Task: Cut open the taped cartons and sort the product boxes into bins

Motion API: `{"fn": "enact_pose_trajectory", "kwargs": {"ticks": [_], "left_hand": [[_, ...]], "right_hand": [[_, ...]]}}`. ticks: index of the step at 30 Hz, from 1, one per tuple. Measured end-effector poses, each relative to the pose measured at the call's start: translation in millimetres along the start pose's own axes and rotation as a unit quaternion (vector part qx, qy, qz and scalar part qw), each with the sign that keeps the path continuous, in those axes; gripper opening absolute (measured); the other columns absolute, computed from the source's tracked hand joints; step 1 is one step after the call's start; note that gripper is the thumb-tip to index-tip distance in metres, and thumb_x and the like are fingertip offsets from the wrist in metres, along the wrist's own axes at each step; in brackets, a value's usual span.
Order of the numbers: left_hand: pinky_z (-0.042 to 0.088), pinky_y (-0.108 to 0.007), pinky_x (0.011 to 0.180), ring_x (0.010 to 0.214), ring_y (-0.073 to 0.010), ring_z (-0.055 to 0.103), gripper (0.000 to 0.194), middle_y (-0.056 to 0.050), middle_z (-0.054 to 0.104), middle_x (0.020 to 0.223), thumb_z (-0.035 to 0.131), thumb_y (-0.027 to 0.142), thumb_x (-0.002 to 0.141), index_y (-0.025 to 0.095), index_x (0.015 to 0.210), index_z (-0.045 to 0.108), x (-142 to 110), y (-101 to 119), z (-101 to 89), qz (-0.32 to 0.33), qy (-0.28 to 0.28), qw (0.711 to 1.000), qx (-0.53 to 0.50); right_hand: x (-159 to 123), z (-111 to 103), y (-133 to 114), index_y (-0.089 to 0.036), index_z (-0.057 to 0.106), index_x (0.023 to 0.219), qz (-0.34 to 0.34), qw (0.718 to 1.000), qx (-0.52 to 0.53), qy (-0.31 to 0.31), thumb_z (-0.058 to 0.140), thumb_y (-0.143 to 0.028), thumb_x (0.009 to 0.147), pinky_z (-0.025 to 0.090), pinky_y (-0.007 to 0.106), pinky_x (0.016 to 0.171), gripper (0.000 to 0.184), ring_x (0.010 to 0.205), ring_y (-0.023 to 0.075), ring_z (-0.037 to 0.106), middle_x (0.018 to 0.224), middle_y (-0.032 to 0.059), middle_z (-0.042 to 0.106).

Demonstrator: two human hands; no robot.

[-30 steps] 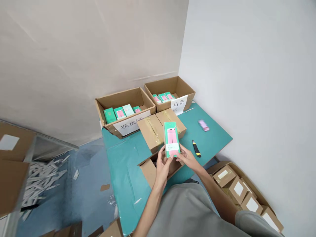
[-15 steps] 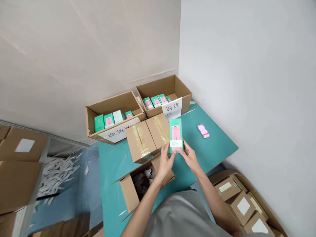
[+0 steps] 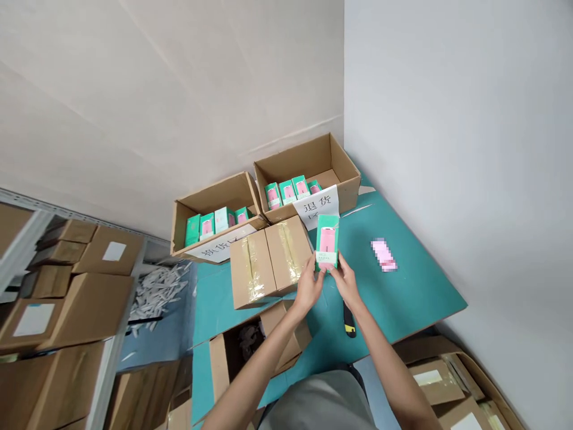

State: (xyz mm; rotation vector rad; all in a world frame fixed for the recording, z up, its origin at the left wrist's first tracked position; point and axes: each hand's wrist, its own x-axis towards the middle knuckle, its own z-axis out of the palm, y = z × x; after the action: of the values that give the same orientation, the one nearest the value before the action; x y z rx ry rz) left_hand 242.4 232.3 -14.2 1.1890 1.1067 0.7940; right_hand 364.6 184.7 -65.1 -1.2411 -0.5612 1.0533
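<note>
Between my two hands a small green product box [image 3: 328, 236] with a pink device pictured on its front stands upright above the table. My left hand [image 3: 310, 280] grips its lower left side, and my right hand [image 3: 346, 280] closes on the lower right, both thumbs on the front face. Below my left forearm lies an open cardboard box [image 3: 219, 364] with dark crumpled material [image 3: 251, 339] inside. A black and yellow utility knife [image 3: 349, 321] rests on the table beside my right wrist.
Two open cartons with paper signs, a left one [image 3: 176, 224] and a right one [image 3: 344, 164], hold several similar boxes at the back. Two taped cardboard boxes [image 3: 271, 260] stand before them. A blurred pink item [image 3: 384, 255] lies right on the green table [image 3: 421, 286]. Shelves [image 3: 116, 334] stand left.
The view has shifted, showing more shelving at left. The utility knife has come into sight beside my right wrist. Both hands still hold the green box upright.
</note>
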Motion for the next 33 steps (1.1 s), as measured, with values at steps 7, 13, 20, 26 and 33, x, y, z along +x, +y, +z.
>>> {"fn": "enact_pose_trajectory", "kwargs": {"ticks": [7,13,20,26,33], "left_hand": [[0.050,-0.055,0.127,0.145,-0.0397,0.061,0.057,-0.019,0.068,0.152,0.084,0.039,0.095,0.023,0.148,0.070,156.3,51.2,11.9,0.123,-0.020,0.984,0.123],[0.054,-0.045,0.116,0.121,-0.0303,0.073,0.042,-0.022,0.075,0.140,0.062,0.024,0.108,0.014,0.149,0.063,283.6,80.0,16.9,0.152,0.006,0.958,0.244],[0.053,-0.047,0.109,0.122,-0.0359,0.074,0.040,-0.022,0.080,0.126,0.058,0.019,0.108,0.014,0.147,0.064,331.5,47.4,17.1,0.080,0.029,0.934,0.347],[0.049,-0.053,0.114,0.131,-0.0428,0.070,0.040,-0.023,0.079,0.123,0.060,0.023,0.106,0.016,0.143,0.074,346.7,32.7,18.0,0.017,0.024,0.878,0.478],[0.041,-0.062,0.126,0.133,-0.0436,0.071,0.032,-0.026,0.081,0.118,0.053,0.019,0.110,0.013,0.106,0.084,341.5,54.3,26.4,0.029,-0.015,0.869,0.494]], "right_hand": [[160.4,28.1,-54.3,-0.024,0.062,0.168,-0.111,0.991,-0.063,-0.035,0.073,-0.072,0.094,0.049,0.049,0.132,0.089,0.153,0.0346,0.064,0.166,0.0106,0.068],[291.9,51.6,-93.1,-0.020,0.052,0.174,-0.179,0.950,-0.246,-0.074,0.054,-0.052,0.108,0.045,0.048,0.133,0.073,0.154,0.0333,0.062,0.165,0.0140,0.069],[343.3,58.2,-61.4,-0.010,0.041,0.179,-0.139,0.866,-0.475,-0.070,0.043,-0.018,0.108,0.026,0.058,0.142,0.072,0.152,0.0339,0.064,0.162,0.0212,0.069],[354.5,63.0,-39.9,-0.005,0.064,0.162,-0.084,0.792,-0.597,-0.096,0.051,-0.013,0.107,0.021,0.049,0.139,0.058,0.136,0.0310,0.076,0.134,0.0237,0.084],[363.5,68.4,-59.0,-0.011,0.087,0.126,-0.057,0.766,-0.625,-0.139,0.055,-0.018,0.105,0.027,0.052,0.136,0.039,0.141,0.0332,0.071,0.130,0.0232,0.085]]}}
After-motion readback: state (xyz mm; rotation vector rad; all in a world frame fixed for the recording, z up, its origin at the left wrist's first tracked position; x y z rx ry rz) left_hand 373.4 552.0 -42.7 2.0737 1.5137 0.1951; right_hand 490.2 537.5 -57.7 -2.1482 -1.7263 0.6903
